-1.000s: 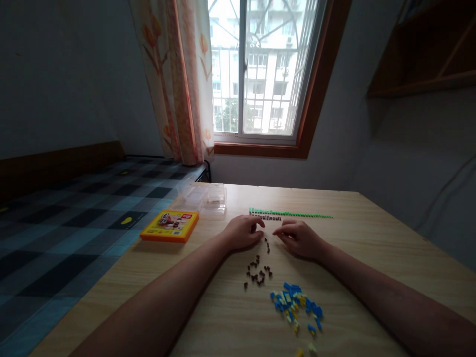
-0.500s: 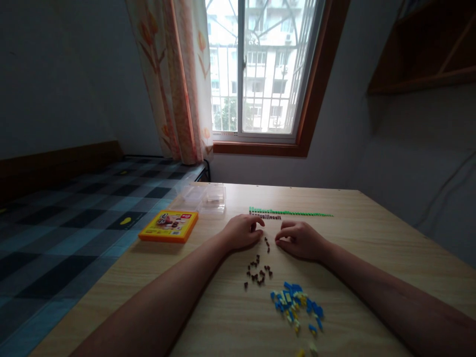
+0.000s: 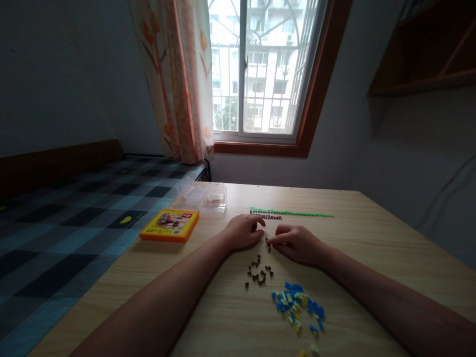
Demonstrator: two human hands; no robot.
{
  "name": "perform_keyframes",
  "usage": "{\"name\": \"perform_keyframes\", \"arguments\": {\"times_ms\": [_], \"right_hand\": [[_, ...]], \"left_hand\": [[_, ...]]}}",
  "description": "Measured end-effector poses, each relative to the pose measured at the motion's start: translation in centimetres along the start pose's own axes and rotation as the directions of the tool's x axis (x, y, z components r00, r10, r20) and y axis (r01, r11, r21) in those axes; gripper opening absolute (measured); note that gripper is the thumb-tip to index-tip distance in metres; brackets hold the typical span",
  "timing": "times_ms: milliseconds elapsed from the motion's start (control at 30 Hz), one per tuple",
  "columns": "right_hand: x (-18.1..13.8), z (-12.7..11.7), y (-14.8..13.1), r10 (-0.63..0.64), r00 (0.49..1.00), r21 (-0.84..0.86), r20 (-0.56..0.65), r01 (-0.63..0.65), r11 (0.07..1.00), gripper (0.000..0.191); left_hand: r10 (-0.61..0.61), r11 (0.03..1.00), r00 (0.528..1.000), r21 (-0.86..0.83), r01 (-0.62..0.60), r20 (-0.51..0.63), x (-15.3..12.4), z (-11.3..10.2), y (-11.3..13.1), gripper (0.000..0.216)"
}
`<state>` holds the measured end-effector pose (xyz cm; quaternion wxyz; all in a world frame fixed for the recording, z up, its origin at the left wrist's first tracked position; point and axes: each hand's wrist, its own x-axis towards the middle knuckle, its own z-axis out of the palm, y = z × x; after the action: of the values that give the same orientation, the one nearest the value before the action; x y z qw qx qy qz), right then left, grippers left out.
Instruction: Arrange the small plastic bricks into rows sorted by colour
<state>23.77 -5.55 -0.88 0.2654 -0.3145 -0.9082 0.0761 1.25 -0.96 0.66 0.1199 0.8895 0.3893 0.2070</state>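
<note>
My left hand (image 3: 244,232) rests on the table, thumb and index finger curved with a gap between them and nothing held. Across from it, my right hand (image 3: 297,242) reaches left with its index finger stretched out. That fingertip is at a small brown building brick (image 3: 267,240), apparently touching it. Just below lies another brown brick (image 3: 269,249). Nearer to me is a loose scatter of brown bricks (image 3: 256,277). Beyond my hands runs a short row of brown bricks (image 3: 271,217), alongside a long row of green bricks (image 3: 290,213).
A pile of blue and yellow bricks (image 3: 293,297) lies at the front of the wooden table (image 3: 357,297). To the left are a yellow-orange box (image 3: 169,225) and a clear plastic compartment case (image 3: 208,198). A bed (image 3: 92,218) adjoins the table's left side.
My right hand has moved slightly left, its index finger now extended to the small brown brick. My left hand stays in place.
</note>
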Motion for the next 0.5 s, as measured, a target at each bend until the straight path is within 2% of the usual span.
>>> {"name": "perform_keyframes", "arguments": {"times_ms": [367, 500], "right_hand": [[-0.20, -0.46, 0.32, 0.046, 0.999, -0.073, 0.013, -0.045, 0.996, 0.019], [-0.16, -0.58, 0.19, 0.022, 1.000, -0.093, 0.010, -0.021, 0.995, 0.019]], "left_hand": [[-0.005, 1.000, 1.000, -0.006, 0.005, 0.014, 0.06, -0.07, -0.01, 0.025], [-0.006, 1.000, 1.000, -0.008, 0.006, 0.013, 0.05, -0.05, -0.02, 0.025]]}}
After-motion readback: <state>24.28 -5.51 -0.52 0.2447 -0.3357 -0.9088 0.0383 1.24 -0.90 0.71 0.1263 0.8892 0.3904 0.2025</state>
